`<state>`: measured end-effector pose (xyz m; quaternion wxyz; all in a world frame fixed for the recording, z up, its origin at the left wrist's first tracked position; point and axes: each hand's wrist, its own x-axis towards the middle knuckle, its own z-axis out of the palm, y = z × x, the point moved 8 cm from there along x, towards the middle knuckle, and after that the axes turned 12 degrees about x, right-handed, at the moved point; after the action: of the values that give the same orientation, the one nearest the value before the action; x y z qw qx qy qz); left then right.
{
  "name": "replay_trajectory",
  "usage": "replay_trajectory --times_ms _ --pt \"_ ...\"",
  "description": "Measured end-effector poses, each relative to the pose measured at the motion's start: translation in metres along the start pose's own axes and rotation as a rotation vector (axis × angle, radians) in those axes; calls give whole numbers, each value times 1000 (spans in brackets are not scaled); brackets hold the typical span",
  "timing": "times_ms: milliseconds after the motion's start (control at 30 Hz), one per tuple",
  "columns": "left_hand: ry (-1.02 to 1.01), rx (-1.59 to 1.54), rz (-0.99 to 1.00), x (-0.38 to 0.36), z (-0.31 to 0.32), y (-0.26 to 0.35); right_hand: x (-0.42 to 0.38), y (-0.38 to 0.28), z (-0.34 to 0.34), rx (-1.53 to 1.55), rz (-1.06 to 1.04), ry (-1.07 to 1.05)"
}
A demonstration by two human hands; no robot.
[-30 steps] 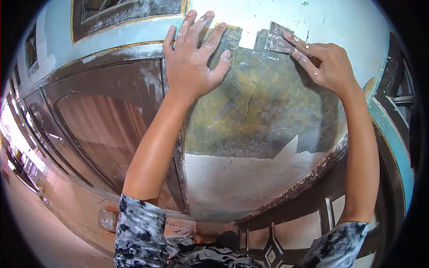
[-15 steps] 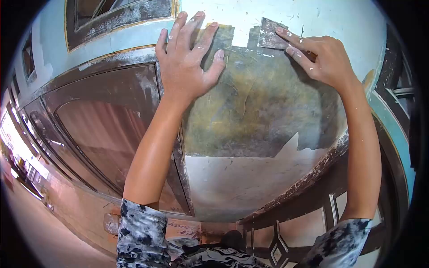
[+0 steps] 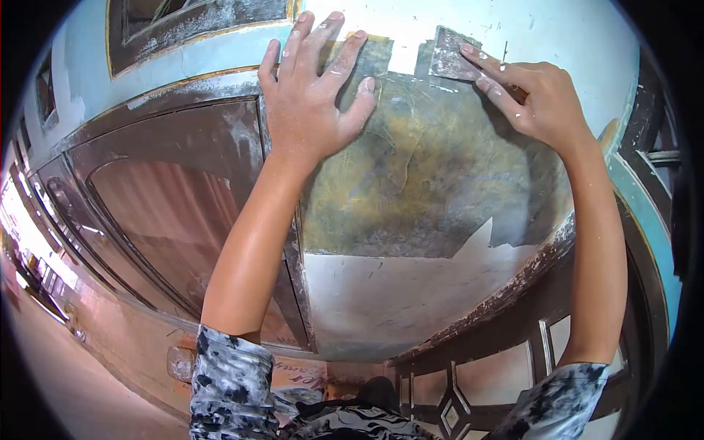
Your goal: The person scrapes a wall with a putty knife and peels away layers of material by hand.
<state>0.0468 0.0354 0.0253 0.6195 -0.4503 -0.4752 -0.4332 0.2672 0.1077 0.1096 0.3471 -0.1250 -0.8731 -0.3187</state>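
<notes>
My right hand [image 3: 539, 99] grips a flat, square scraper [image 3: 452, 55] by its edge, with fingers pressed on its stained grey face. The scraper lies against the wall at the top border of a bare, mottled grey-yellow patch [image 3: 411, 169]. White paint [image 3: 469, 18] meets the patch above, with a narrow white strip [image 3: 402, 57] reaching down left of the scraper. My left hand [image 3: 312, 92] rests on the wall at the patch's upper left, fingers spread and holding nothing. White specks dot both hands.
A brown wooden door [image 3: 165, 198] with a curtained glass pane stands on the left, below a framed window [image 3: 198, 33]. Another dark panelled door [image 3: 484, 367] is at lower right. Cardboard [image 3: 297, 374] with writing lies on the floor below.
Both hands and the scraper appear slightly further right and up, along with a small shift of the view. The scraper stays in my right hand at the patch's top border.
</notes>
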Motion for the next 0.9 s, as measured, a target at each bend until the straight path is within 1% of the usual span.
replay_trajectory --times_ms 200,267,400,500,567,600,667,700,767,800,900 --pt "-6 -1 2 0 0 -1 1 2 1 11 2 -11" --pt "-2 -2 1 -1 0 -2 0 1 -1 -15 -46 20" --pt "-10 -9 -5 1 -2 0 2 -2 1 -42 -5 0" --pt "-7 -3 -6 0 -1 -1 3 -6 -4 -37 -44 39" --pt "5 1 1 1 -1 -1 6 2 2 -48 -45 -22" --pt "3 3 -2 1 -2 0 5 3 2 -48 -42 -20" --pt "0 5 -7 1 -2 1 3 -2 -1 -22 -125 41" --pt "-1 -1 -7 1 -2 0 5 -5 -2 -21 -127 42" --pt "-6 -7 -5 1 -1 -1 7 -5 -1 -50 -48 -5" --pt "3 -3 -6 1 -1 -1 7 -6 -1 -50 -47 -3" --pt "3 -3 -6 2 0 -1 5 -6 0 1 -113 38"
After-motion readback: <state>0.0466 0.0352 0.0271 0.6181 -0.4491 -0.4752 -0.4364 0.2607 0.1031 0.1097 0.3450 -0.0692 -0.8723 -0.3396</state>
